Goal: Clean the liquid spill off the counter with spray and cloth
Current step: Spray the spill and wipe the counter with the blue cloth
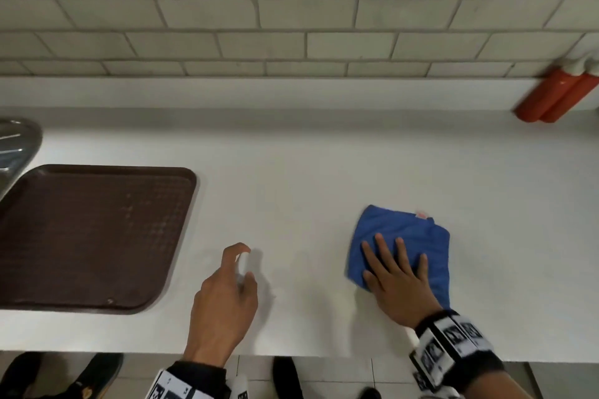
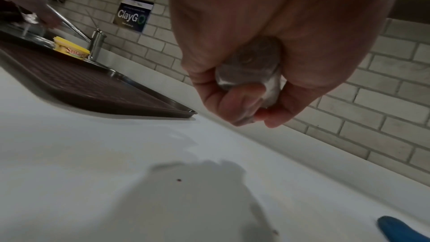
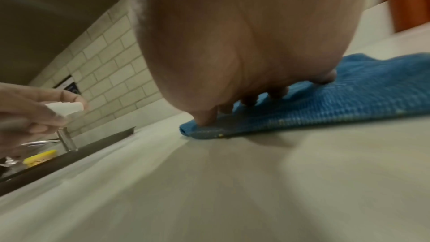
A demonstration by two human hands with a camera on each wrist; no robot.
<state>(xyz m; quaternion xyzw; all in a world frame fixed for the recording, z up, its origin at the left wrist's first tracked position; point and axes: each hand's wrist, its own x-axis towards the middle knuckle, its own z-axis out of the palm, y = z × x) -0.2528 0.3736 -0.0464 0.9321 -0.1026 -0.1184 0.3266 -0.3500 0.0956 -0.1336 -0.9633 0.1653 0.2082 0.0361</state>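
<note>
While the left hand (image 1: 223, 298) is raised above the white counter (image 1: 308, 172) near its front edge, its fingers curl round a small clear spray bottle (image 1: 241, 269) with a white nozzle, the index finger arched over the top. The left wrist view confirms the grip: fingers and thumb wrap the clear bottle body (image 2: 251, 73), and the hand's shadow falls on the counter below it. In the right wrist view the white nozzle (image 3: 67, 108) shows, pointing right.

The right hand (image 1: 397, 278) lies flat, fingers straight and spread, pressing on a folded blue cloth (image 1: 402, 230). The cloth rests on the counter right of centre, well apart from the spray bottle. The right wrist view shows the fingertips (image 3: 207, 117) bearing down on the near-left corner of the cloth (image 3: 349, 95). A pale tag sits at the cloth's far edge.

No liquid can be made out on the white surface; a small dark speck (image 2: 179, 180) lies beneath the left hand.

A brown textured tray (image 1: 90, 236) lies on the counter at the left, its left end reaching a steel sink (image 1: 16, 146). A tap (image 2: 96, 45) and a yellow tub (image 2: 71, 50) stand beyond the tray. Two orange bottles (image 1: 557, 97) with white tops stand at the far right against the grey tiled wall (image 1: 291, 10). A dark sign reading "ClayGo" (image 2: 132, 15) hangs on the tiles. Both wrists carry banded markers. Dark shoes (image 1: 97, 372) show on the floor below the counter edge.
</note>
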